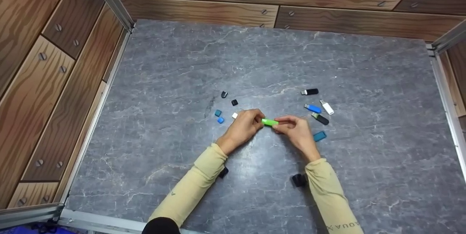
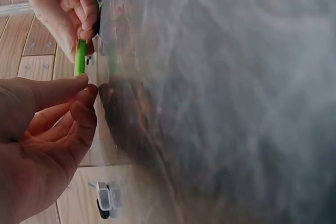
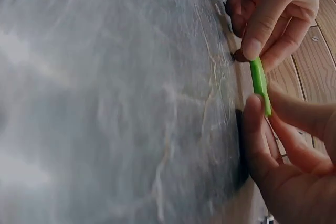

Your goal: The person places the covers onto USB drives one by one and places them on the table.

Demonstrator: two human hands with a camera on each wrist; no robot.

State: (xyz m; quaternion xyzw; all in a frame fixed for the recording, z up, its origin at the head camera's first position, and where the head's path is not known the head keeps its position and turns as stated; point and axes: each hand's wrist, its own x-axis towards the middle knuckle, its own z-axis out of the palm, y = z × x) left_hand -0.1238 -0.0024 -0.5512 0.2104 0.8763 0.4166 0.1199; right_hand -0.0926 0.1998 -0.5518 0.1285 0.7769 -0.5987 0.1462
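Green stick (image 1: 270, 122) right between grips — left grip (image 1: 243, 128) pinching one end, right grip (image 1: 297, 131) pinching other. Long axis runs grip to grip, both hands touching, neither nearer. Held clear of counter (image 1: 164, 81) — slim, bright lime, paler patch by left grip.

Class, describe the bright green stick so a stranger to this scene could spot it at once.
Start at the grey marbled tabletop and follow the two pale yellow sleeves upward. Between the left grip and the right grip is the green stick. Unlike the drives lying to its right, it is held and bright green.
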